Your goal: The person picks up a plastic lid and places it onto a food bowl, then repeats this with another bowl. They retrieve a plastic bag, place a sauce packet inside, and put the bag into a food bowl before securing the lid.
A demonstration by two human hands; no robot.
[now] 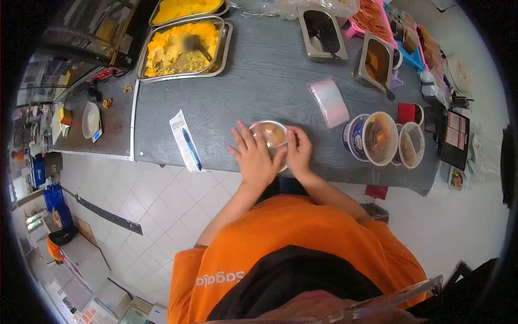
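A round container with a clear lid (271, 129) sits near the front edge of the grey table, with yellowish food showing through. My left hand (255, 159) lies across its left side, fingers spread over the lid. Curled against the right rim is my right hand (299, 154), its fingers bent around the edge. Parts of the container are hidden under both hands. To the left, a blue pen (191, 146) rests on a printed paper slip (182, 135). A pack of clear plastic bags (328, 101) lies to the right.
Metal trays of yellow food (183, 46) stand at the back left, one with a scoop. At right are white tubs (377, 141), two steel pans (320, 33) and a pink tray (372, 20). A small scale (93, 121) sits on the left counter.
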